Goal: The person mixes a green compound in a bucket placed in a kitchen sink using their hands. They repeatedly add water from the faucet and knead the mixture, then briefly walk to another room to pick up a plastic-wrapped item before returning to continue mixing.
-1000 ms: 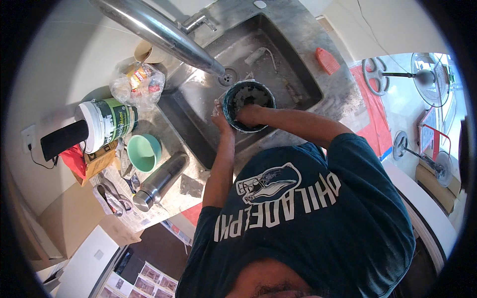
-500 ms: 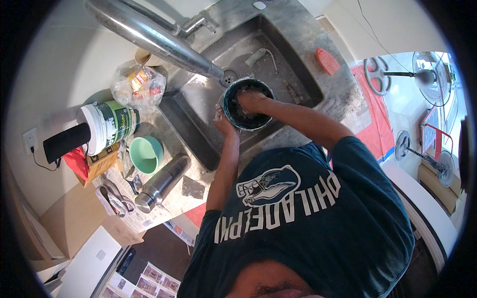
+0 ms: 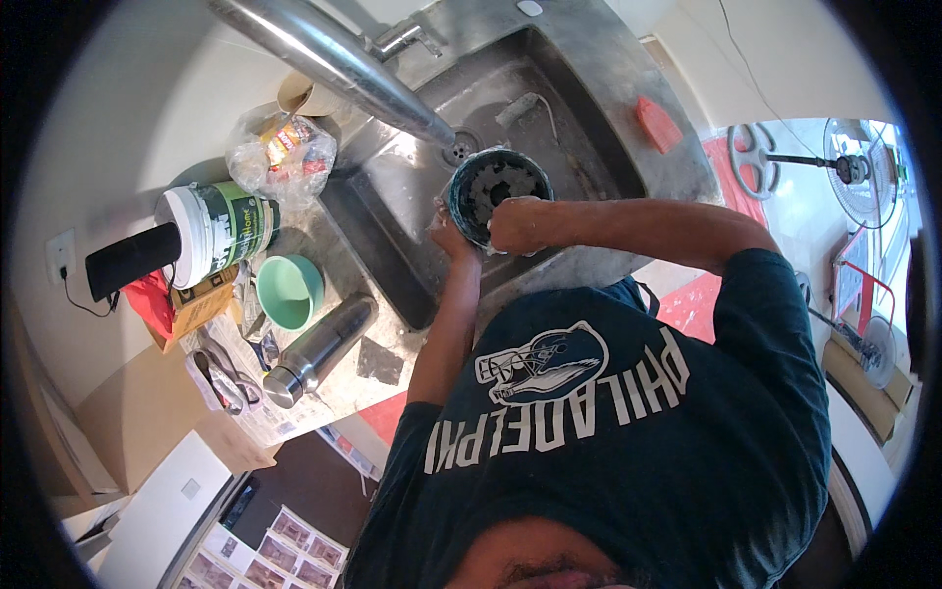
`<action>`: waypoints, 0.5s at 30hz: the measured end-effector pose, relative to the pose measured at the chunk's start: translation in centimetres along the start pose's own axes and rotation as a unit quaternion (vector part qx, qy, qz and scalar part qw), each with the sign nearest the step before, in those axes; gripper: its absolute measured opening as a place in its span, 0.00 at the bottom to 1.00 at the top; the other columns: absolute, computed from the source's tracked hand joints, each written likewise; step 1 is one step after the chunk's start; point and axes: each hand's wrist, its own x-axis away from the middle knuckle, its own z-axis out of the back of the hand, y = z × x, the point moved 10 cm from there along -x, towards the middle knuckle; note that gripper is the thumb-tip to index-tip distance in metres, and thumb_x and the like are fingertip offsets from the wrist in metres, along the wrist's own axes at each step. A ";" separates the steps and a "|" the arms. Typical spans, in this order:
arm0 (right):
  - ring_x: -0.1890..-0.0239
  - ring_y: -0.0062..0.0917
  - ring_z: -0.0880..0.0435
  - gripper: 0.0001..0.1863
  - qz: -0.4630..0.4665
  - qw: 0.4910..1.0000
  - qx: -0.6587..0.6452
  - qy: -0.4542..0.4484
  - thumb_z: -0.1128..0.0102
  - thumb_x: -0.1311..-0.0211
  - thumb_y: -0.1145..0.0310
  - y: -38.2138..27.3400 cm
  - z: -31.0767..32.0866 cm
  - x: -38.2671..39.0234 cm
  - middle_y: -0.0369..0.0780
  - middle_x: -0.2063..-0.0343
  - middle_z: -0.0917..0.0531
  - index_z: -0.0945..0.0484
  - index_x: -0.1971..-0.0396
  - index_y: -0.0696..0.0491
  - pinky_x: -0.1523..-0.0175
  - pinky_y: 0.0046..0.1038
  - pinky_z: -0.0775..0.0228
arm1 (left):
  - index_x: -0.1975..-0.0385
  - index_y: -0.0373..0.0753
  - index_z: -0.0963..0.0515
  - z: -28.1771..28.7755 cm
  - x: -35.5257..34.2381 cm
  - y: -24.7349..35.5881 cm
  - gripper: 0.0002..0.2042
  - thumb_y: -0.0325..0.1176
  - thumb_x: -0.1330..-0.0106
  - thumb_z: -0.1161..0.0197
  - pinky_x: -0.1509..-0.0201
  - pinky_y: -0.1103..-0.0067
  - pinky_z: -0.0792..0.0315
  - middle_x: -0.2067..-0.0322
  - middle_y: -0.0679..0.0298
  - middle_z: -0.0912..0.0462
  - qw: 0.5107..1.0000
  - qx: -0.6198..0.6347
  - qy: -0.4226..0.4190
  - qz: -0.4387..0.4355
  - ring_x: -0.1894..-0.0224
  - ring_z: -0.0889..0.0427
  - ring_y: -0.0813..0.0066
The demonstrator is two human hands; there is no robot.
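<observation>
A dark, round bucket [image 3: 458,193] is held over the near part of the sink [image 3: 392,265], its open mouth facing up. Greyish residue or murky contents show inside it; which, I cannot tell. My left hand [image 3: 454,234] grips the bucket's left side, its fingers partly hidden by the wall. My right hand [image 3: 520,226] is closed at the near right rim, knuckles up and partly inside the mouth. Whatever it may hold is hidden. Past the bucket, a paint roller [image 3: 517,110] with a bent wire handle lies in the sink.
A metal faucet [image 3: 343,74] reaches over the sink from the upper left. On the left counter are a plastic bag [image 3: 282,157], a white-and-green paint tub [image 3: 211,231], a mint bowl [image 3: 290,293] and a steel bottle [image 3: 324,350]. A red brush-like piece [image 3: 657,125] rests on the right counter.
My right hand has drawn back from deep inside the bucket to its near right rim, and the elbow has swung outward. My left hand keeps its grip.
</observation>
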 end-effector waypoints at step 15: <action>0.66 0.46 0.19 0.20 -0.256 0.860 -0.242 0.369 0.37 0.43 0.50 10.3 3.8 16.5 0.49 0.70 0.17 0.16 0.66 0.54 0.59 0.43 0.29 | 0.59 0.32 0.20 -0.4 0.7 0.0 0.22 0.46 0.25 0.53 0.65 0.76 0.24 0.68 0.64 0.16 0.998 0.031 0.027 -0.052 0.71 0.20 0.77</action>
